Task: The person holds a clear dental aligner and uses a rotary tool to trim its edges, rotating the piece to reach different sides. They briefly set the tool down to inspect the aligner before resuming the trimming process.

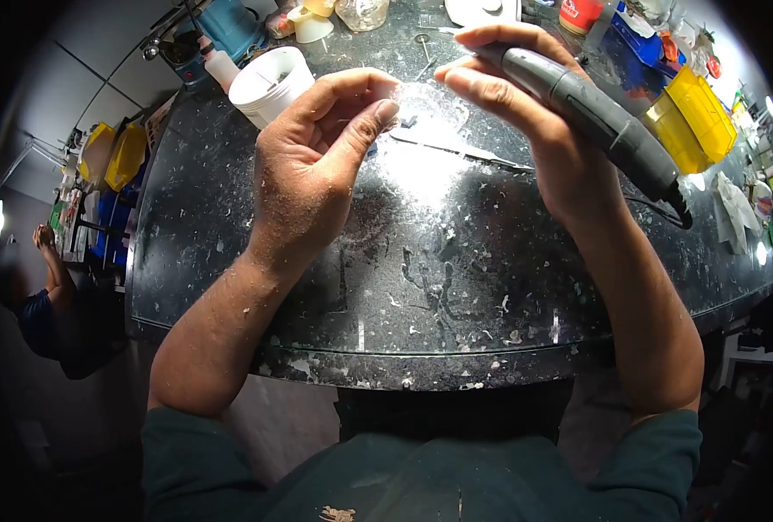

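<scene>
My right hand [526, 104] is wrapped round a black rotary tool [591, 109], its tip pointing to the upper left and its cord trailing from the lower right end. My left hand [312, 157] is closed in a pinch, thumb against fingers; whatever it holds at the fingertips is lost in the glare. White dust speckles the back of that hand. Between and just beyond both hands, a thin metal tool [465, 150] with a dark end lies on the table. Just past my left hand stands a white plastic tub [273, 85].
The dark, white-spattered table [439, 287] has a front edge close to my body. A dropper bottle [219, 66] and a blue machine [230, 30] are at back left. On the right sit a yellow bin [700, 117] and a red container [581, 15]. Another person [47, 296] is at far left.
</scene>
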Tool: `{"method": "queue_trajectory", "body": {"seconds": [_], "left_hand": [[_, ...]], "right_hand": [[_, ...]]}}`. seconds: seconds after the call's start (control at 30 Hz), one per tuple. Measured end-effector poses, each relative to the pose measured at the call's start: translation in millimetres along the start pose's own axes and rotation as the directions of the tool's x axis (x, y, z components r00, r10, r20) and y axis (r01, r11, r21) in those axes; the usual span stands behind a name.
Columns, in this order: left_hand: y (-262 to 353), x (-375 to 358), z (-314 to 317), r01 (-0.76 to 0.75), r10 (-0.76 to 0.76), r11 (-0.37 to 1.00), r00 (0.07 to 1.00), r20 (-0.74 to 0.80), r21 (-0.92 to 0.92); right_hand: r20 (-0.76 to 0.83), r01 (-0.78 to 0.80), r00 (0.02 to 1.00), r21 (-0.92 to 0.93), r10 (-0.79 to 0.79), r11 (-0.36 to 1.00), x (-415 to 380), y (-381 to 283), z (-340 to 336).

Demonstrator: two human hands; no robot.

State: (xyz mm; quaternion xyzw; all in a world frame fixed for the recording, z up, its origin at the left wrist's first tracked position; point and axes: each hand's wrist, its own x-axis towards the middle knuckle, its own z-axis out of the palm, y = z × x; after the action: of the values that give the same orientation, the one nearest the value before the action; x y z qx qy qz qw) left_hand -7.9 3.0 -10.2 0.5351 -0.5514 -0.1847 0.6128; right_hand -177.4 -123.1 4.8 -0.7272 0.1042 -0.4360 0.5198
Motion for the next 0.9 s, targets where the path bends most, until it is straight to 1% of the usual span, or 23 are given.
{"method": "queue_trajectory", "body": {"seconds": [0.07,0.13,0.17,0.2,0.27,0.3,0.33,0.4,0.43,0.47,0.53,0.57,0.6,0.67,0.7,0.73,0.8,0.83,0.87,0.9], "left_hand": [[-3,0,1,-0.057,0.057,0.998,0.998,-0.015,-0.006],[-3,0,1,-0.071,0.071,0.997,0.997,-0.017,-0.013],[-4,0,2,-0.087,0.086,0.996,0.996,-0.019,-0.020],[-2,0,2,-0.086,0.085,0.996,0.996,-0.018,-0.020],[3,0,1,-0.050,0.049,0.998,0.999,0.011,0.036],[4,-1,0,-0.049,0.049,0.998,0.999,0.011,0.036],[4,-2,-1,-0.030,0.029,0.998,0.999,0.013,0.053],[4,-2,-2,-0.009,0.008,0.997,1.000,0.014,0.071],[4,-2,-2,-0.026,0.026,0.999,1.000,0.000,0.022],[3,-2,-1,-0.044,0.044,0.999,0.999,-0.014,-0.026],[0,1,-4,-0.071,0.071,0.997,0.997,-0.028,-0.004],[-1,3,-5,-0.098,0.099,0.995,0.994,-0.040,0.017],[-2,4,-7,-0.098,0.098,0.995,0.994,-0.040,0.017],[-4,5,-10,-0.097,0.098,0.995,0.994,-0.041,0.030],[-5,5,-11,-0.096,0.097,0.995,0.994,-0.040,0.030],[-6,6,-11,-0.106,0.107,0.994,0.994,-0.038,0.034],[-7,5,-11,-0.115,0.116,0.993,0.993,-0.036,0.039],[-7,5,-12,-0.111,0.112,0.993,0.993,-0.037,0.036],[-7,5,-12,-0.107,0.108,0.994,0.993,-0.036,0.032],[-6,5,-13,-0.108,0.109,0.994,0.993,-0.035,0.033]], "right_hand": [[0.015,-0.006,1.000,0.003,0.006,1.000,-2,3,-2],[0.108,-0.012,0.994,0.025,0.009,1.000,-3,1,-3],[0.143,0.021,0.989,0.013,-0.022,1.000,-1,8,-6],[0.142,0.020,0.990,0.014,-0.022,1.000,-2,9,-6],[0.163,-0.145,0.980,0.160,0.119,0.976,-3,11,-7],[0.192,-0.228,0.964,0.252,0.182,0.941,-3,7,-7],[0.193,-0.228,0.964,0.253,0.182,0.940,-3,7,-6],[0.251,-0.395,0.918,0.508,0.306,0.766,-4,9,-6],[0.244,-0.369,0.929,0.579,0.276,0.728,-6,14,-5],[0.245,-0.369,0.929,0.579,0.276,0.727,-5,15,-5],[0.135,-0.296,0.954,0.556,0.267,0.777,-3,17,-7],[0.079,-0.263,0.963,0.506,0.259,0.822,-3,13,-7],[0.079,-0.263,0.963,0.506,0.259,0.821,-2,14,-10],[0.083,-0.182,0.983,0.481,0.162,0.858,2,15,-16],[-0.025,-0.128,0.988,0.424,0.153,0.896,-1,15,-13],[-0.025,-0.129,0.988,0.425,0.154,0.896,-2,14,-13],[-0.087,-0.028,0.995,0.137,0.041,0.990,-4,12,-13],[-0.129,-0.055,0.989,0.098,0.068,0.994,-4,-1,-5],[-0.129,-0.055,0.989,0.099,0.067,0.994,-5,-6,-2],[-0.128,-0.086,0.986,0.122,0.102,0.989,-5,-10,0]]}}
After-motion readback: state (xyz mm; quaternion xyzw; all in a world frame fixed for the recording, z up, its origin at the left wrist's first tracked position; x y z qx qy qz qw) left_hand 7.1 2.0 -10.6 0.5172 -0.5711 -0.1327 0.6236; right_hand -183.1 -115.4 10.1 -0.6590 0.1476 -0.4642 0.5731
